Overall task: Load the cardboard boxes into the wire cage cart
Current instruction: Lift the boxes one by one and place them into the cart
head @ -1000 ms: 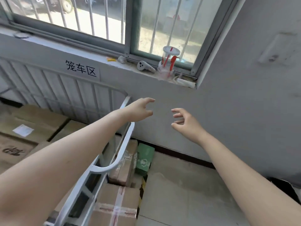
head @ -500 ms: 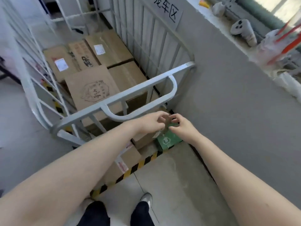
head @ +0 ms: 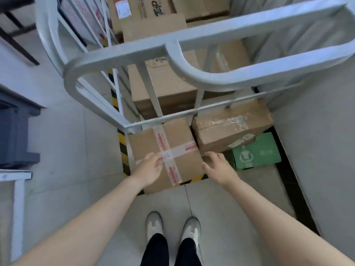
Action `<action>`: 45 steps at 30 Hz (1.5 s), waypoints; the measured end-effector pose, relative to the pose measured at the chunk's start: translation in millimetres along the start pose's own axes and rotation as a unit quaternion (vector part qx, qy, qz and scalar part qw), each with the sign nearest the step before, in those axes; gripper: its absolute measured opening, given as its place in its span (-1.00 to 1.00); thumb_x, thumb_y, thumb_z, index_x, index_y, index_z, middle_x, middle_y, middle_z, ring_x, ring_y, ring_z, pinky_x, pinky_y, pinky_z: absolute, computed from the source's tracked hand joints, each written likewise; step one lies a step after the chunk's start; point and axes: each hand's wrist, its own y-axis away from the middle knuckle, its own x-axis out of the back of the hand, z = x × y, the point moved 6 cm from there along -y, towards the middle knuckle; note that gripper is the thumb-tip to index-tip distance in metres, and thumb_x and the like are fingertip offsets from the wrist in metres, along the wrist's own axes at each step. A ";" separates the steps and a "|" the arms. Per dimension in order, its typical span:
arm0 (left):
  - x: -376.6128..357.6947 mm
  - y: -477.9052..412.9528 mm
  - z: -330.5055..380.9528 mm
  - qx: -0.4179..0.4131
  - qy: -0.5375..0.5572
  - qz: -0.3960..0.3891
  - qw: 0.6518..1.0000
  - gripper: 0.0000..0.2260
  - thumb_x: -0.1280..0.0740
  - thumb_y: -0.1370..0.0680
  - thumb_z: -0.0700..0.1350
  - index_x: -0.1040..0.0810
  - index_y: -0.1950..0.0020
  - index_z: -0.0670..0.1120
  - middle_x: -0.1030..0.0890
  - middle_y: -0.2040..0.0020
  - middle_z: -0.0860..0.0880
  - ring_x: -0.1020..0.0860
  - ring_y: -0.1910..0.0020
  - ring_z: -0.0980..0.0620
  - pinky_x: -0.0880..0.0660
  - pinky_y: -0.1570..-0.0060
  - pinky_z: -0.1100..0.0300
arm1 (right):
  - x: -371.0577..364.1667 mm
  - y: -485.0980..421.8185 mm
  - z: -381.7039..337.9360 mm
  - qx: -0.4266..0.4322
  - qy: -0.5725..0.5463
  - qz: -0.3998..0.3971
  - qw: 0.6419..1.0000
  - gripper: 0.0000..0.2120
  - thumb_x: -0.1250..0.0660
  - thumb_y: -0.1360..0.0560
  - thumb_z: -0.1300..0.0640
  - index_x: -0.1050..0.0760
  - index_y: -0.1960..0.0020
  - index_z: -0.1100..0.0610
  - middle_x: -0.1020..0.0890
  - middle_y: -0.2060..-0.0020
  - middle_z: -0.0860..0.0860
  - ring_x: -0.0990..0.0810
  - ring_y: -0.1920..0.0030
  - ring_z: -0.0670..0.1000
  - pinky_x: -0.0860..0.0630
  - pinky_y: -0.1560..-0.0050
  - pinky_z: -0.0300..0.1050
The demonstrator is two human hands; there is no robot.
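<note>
A cardboard box (head: 146, 143) crossed with red-and-white tape lies on the floor just outside the white wire cage cart (head: 123, 54). My left hand (head: 148, 169) rests flat on its top near the tape cross, fingers spread. My right hand (head: 217, 166) is at the box's right edge, fingers apart, holding nothing. A second cardboard box (head: 230, 127) with clear tape lies to the right, against a green box (head: 257, 152). Several cardboard boxes (head: 165, 81) sit inside the cart.
Grey wall (head: 322, 150) stands close on the right. A dark blue bin (head: 15, 131) is at the left and a white frame (head: 17, 208) below it. Yellow-black floor tape (head: 123, 143) runs beside the taped box. My feet (head: 172, 227) stand on tiled floor behind it.
The view has swung down from the window to the floor. Both hands have dropped from in front of the wall to the taped box, the left one now lying on its top.
</note>
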 end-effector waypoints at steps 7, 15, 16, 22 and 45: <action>-40.6 -47.0 -87.5 0.088 0.026 0.097 0.991 -0.47 -0.20 -0.63 0.05 -0.10 -0.57 0.15 0.29 -0.57 0.01 0.16 -0.56 -0.16 -0.03 -0.49 -0.06 | -76.0 -77.7 -3.7 -0.014 0.042 0.051 0.998 -0.37 -0.19 -0.58 -0.14 -0.02 -0.55 -0.01 -0.21 -0.47 0.21 -0.24 -0.45 0.25 -0.31 -0.40 0.20; -36.9 -51.0 -121.0 0.127 0.163 0.120 0.971 -0.14 -0.33 -0.48 0.28 0.29 -0.48 0.38 -0.22 -0.32 -0.10 -0.52 0.04 0.00 -0.45 0.19 0.22 | -95.3 -85.8 -16.3 -0.147 0.037 0.161 0.975 -0.28 -0.10 -0.54 -0.33 -0.24 -0.42 0.23 -0.28 -0.33 0.20 -0.26 -0.35 0.23 -0.40 -0.21 0.14; -32.2 -42.1 -125.5 0.133 0.149 0.131 0.971 -0.15 -0.29 -0.47 0.33 0.31 -0.48 0.37 -0.24 -0.29 -0.10 -0.53 0.10 0.01 -0.44 0.26 0.22 | -96.4 -80.7 -21.9 -0.146 0.037 0.164 0.975 -0.28 -0.11 -0.54 -0.34 -0.25 -0.41 0.23 -0.29 -0.33 0.21 -0.28 -0.34 0.23 -0.41 -0.21 0.15; 18.6 35.0 -151.9 0.212 0.188 0.232 0.930 -0.07 -0.26 -0.41 0.43 0.24 -0.56 0.21 -0.20 -0.33 -0.13 -0.27 -0.34 -0.17 -0.40 -0.18 -0.04 | -94.5 -34.3 -99.1 -0.065 -0.016 0.140 0.988 -0.40 -0.23 -0.48 -0.33 -0.22 -0.20 0.14 -0.46 -0.13 0.13 -0.56 -0.03 0.18 -0.56 0.04 0.05; 563.8 577.7 -92.2 0.051 0.263 0.684 0.679 -0.26 -0.31 -0.32 0.46 -0.33 -0.18 -0.11 -0.53 -0.05 -0.05 -0.56 0.06 -0.06 -0.54 0.13 0.06 | 117.2 364.6 -701.7 0.416 -0.177 0.209 0.867 -0.39 -0.29 -0.37 -0.40 -0.32 -0.10 0.08 -0.56 -0.04 0.06 -0.56 -0.07 0.16 -0.50 -0.05 0.05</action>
